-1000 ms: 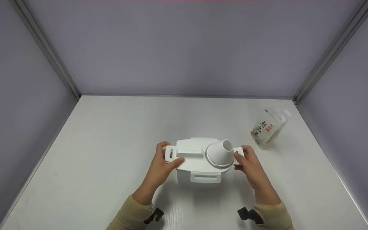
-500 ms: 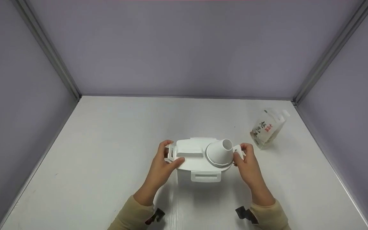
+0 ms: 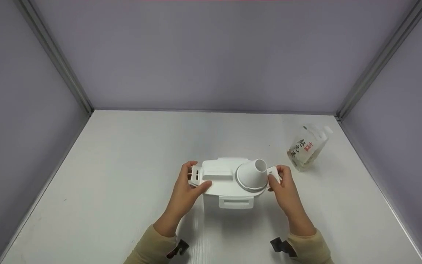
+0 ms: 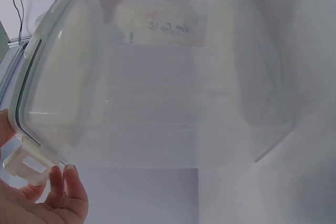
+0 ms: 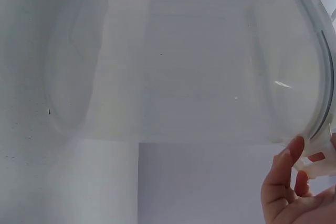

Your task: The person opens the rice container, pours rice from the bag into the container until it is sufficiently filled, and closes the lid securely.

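Note:
A translucent plastic storage container (image 4: 147, 87) stands upright on the table, topped by a white lid (image 3: 214, 187). On the lid's right half sits a white cone-shaped spout (image 3: 251, 176); a raised grip bar (image 3: 217, 175) lies left of it. My left hand (image 3: 183, 190) rests its thumb on the lid, with its fingers curled at the left latch (image 4: 32, 165). At the other end, my right hand (image 3: 284, 189) pinches the right latch (image 3: 273, 174) between thumb and fingers. The front latch (image 3: 236, 202) sticks outward, untouched.
A clear food bag (image 3: 308, 146) with black and red lettering stands at the table's back right. Grey panels (image 3: 211, 55) enclose the white table (image 3: 123, 154) at the back and both sides. Black camera mounts (image 3: 283, 247) sit at both wrists.
Both side latches now tilt more than a second ago. My right hand has shifted slightly left toward the lid. The container and bag stay in place.

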Motion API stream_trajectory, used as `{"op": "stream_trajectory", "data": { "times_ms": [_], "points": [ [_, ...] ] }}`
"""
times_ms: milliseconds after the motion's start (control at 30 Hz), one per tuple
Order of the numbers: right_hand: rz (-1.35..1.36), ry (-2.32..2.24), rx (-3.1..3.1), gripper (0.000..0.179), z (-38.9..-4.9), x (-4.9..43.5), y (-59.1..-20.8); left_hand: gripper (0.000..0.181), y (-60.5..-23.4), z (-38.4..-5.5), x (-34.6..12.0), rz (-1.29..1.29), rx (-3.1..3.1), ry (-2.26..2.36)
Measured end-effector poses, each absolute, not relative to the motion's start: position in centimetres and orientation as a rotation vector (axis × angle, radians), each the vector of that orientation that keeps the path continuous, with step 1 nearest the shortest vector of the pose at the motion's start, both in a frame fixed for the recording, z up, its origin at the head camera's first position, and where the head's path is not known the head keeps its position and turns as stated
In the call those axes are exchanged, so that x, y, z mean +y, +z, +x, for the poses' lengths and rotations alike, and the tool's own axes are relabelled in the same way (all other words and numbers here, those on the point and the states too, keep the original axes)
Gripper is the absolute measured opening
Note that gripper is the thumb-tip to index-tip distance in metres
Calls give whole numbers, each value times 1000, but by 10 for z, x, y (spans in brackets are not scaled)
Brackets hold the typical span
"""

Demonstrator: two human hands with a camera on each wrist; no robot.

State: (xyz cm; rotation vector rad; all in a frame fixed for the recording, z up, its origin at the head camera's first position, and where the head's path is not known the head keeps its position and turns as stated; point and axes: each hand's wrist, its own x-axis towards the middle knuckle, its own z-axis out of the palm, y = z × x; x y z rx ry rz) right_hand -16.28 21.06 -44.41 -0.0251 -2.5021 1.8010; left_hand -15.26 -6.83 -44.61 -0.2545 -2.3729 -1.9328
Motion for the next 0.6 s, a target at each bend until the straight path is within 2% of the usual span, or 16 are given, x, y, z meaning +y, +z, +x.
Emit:
{"op": "stream_trajectory", "data": {
  "times_ms": [167,400,600],
  "points": [
    [-12,1842,-2503,30,-161,212,-443,77,-445,-150,-69,-308,-2401,-1759],
    [-5,2073,-2447,37,-159,232,-460,58,-436,-149,-67,-470,-2481,-1236],
    [309,2165,-2545,47,-153,257,-478,46,-427,-148,-64,-594,-2514,-974]
  ]
}}
